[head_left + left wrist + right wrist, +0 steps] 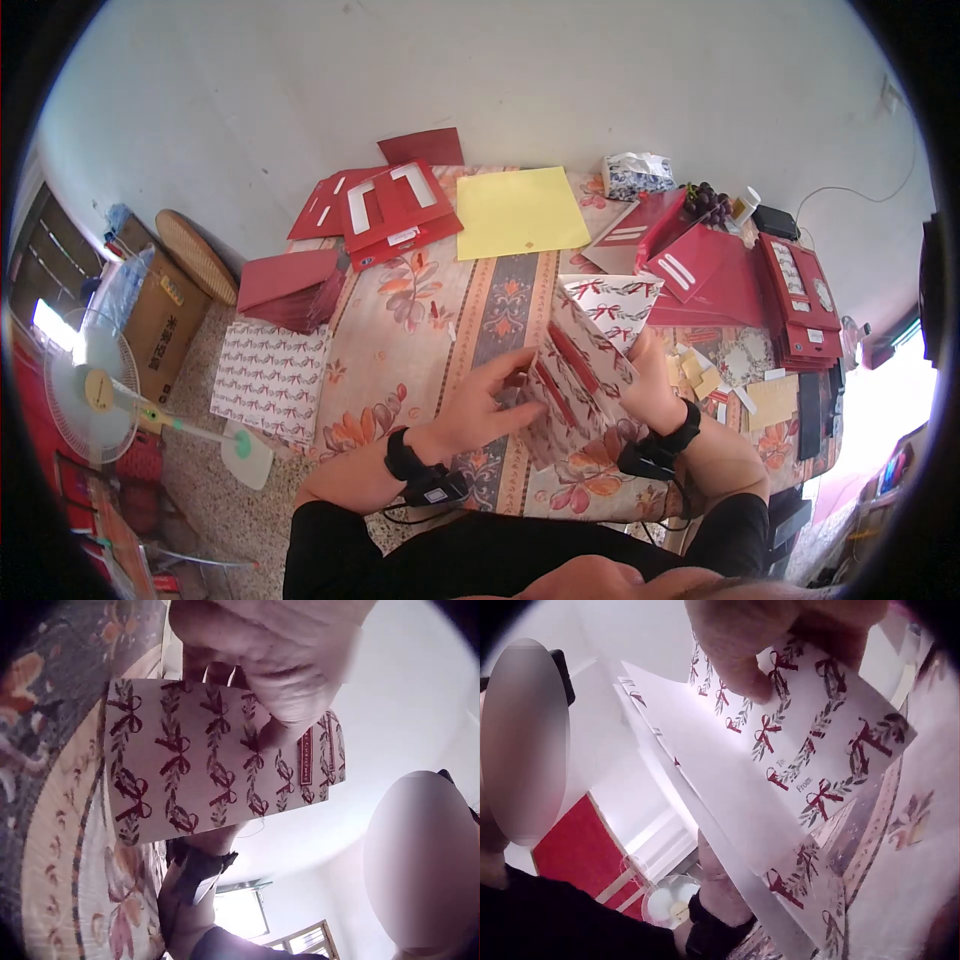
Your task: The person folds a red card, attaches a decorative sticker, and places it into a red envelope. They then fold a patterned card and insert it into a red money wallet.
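Note:
A folded white card point(575, 385) with a leaf-and-red-bow print is held between both hands above the table's front half. My left hand point(487, 405) grips its left side; the left wrist view shows the thumb lying on the printed face point(202, 761). On the opposite side my right hand point(655, 385) pinches the card, thumb on a printed flap point(810, 742) marked "To" and "From". Plain white inner faces show between the parted panels in the right wrist view. Just beyond the held card, a piece with matching print point(620, 300) shows in the head view.
Printed sheets point(268, 375) and a stack of red envelopes point(290, 285) lie at the left. Red folders point(400, 215) and a yellow sheet point(522, 215) are at the back. Grapes point(707, 203), more red folders point(800, 300) and small card pieces point(697, 372) occupy the right.

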`<state>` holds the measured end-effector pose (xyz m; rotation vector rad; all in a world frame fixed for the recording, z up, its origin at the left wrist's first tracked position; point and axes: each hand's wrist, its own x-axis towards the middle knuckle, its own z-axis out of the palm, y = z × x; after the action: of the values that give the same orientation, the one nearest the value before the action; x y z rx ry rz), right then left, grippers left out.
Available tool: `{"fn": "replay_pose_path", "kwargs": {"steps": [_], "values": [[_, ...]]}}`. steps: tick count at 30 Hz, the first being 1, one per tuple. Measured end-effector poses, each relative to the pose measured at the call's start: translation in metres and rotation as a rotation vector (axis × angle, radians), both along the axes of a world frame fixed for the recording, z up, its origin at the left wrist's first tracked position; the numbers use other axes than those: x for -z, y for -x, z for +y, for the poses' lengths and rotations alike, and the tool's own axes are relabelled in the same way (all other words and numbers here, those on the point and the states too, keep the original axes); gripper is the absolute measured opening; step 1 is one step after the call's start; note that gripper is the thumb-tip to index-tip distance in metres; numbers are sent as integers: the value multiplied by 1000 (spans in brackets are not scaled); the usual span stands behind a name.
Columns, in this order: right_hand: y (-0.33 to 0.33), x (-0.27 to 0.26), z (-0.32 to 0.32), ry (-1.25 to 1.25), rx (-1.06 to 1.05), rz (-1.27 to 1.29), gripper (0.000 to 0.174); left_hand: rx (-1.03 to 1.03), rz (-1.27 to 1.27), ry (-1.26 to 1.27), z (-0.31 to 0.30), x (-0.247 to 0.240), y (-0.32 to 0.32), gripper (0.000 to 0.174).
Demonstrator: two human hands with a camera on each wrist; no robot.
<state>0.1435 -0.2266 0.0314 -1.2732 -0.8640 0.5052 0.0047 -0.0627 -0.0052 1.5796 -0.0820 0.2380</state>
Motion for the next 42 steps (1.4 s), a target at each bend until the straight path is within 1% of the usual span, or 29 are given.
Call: {"fn": "replay_pose_path", "kwargs": {"steps": [3, 4, 6, 7, 9, 11, 12, 13, 14, 15, 17, 18, 20, 21, 22, 23, 24, 26, 27, 28, 29, 31, 33, 34, 36, 37, 39, 40, 42], "values": [[1, 0, -3, 3, 24, -48, 39, 28, -60, -68, -2, -11, 1, 62], [3, -1, -5, 5, 24, -48, 39, 28, -55, -40, -3, -13, 1, 62], [8, -6, -8, -34, -46, -69, 41, 28, -51, -11, -4, -12, 0, 62], [8, -4, -9, -32, -46, -69, 41, 28, -14, 18, -4, -10, 0, 63], [8, 1, -11, -9, -53, -165, 42, 30, 24, 48, -1, -7, -1, 64], [7, 0, -9, -44, -46, -195, 41, 26, 70, -54, 6, -6, -1, 66], [6, -1, -7, -81, -39, -224, 40, 26, 70, -54, 8, -9, -2, 66], [4, 0, -7, -80, -39, -224, 40, 96, 92, -40, 9, -13, -4, 69], [1, 3, -6, -47, -69, -122, 38, 166, 113, -27, 9, -17, -4, 73], [-1, 5, -5, -14, -98, -19, 36, 166, 113, -26, 5, -19, -3, 73], [-4, 5, -3, 11, -85, 4, 35, 50, -91, 52, -6, -20, -3, 78], [-5, 6, -3, 36, -72, 28, 34, 53, -89, 54, -6, -19, -4, 78], [-5, 8, -3, 4, -89, 34, 34, 18, -96, 46, -3, -16, -5, 76], [-2, 2, 0, 27, -13, -25, 37, 21, -93, 48, 0, -16, -6, 76], [-1, -2, 1, 52, 65, -83, 39, 46, 0, 122, 3, -18, -8, 68], [-2, -2, 0, 67, 79, -107, 45, 72, 94, 195, 6, -18, -10, 61], [-4, -3, 2, 72, 88, -101, 45, 81, 101, 200, 6, -15, -12, 61], [-6, -1, 4, 3, 94, -85, 49, 130, 374, 742, 4, -7, -17, 50], [-8, 0, 4, 45, 83, -102, 51, 64, 511, 577, 1, -25, -13, 50], [-9, 2, 3, 50, 94, -97, 51, 173, 425, 708, 7, 9, -18, 47], [-9, 4, 4, 42, 77, -63, 51, 202, 430, 710, 9, 12, -15, 46], [-10, 4, 5, 31, 57, -27, 51, 225, 437, 711, 8, 1, -9, 46], [-9, 0, 5, 26, 35, -41, 52, 55, 354, 548, 1, -15, -1, 45], [-8, 0, 5, 26, 35, -38, 52, 53, 357, 548, 0, -21, 0, 45], [-7, 0, 4, 21, 45, -36, 54, -6, 429, 637, -3, -30, -4, 44], [-8, 1, 4, 22, 46, -33, 54, -6, 432, 638, -5, -35, -8, 44], [-11, 5, 4, 31, 62, -159, 55, -1, 389, 794, -10, -42, -13, 37], [-10, 5, 4, 31, 62, -159, 55, -1, 388, 794, -7, -33, -14, 37], [-9, 4, 4, 33, 31, -112, 55, 24, 353, 734, 3, 0, -19, 28]]}}
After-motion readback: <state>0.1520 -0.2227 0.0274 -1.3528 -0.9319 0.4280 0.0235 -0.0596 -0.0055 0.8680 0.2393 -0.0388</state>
